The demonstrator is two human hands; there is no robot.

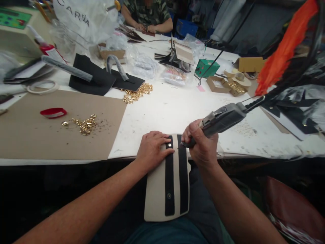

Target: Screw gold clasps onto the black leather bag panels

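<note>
A white-topped table (pixel 167 113) is carrying a flat brown cardboard sheet (pixel 30 135) at ten o'clock. Shiny gold metal links (pixel 138 93) are lying at eleven, and a green boxy container (pixel 205 68) is sitting at one.

A workshop — a grey corded hand tool (pixel 224 118) right of centre, gold chain (pixel 138 93) and black panels (pixel 87 78) on the white worktable (pixel 159 115) left of centre, another person (pixel 159 13) handling pieces at the top.
</note>
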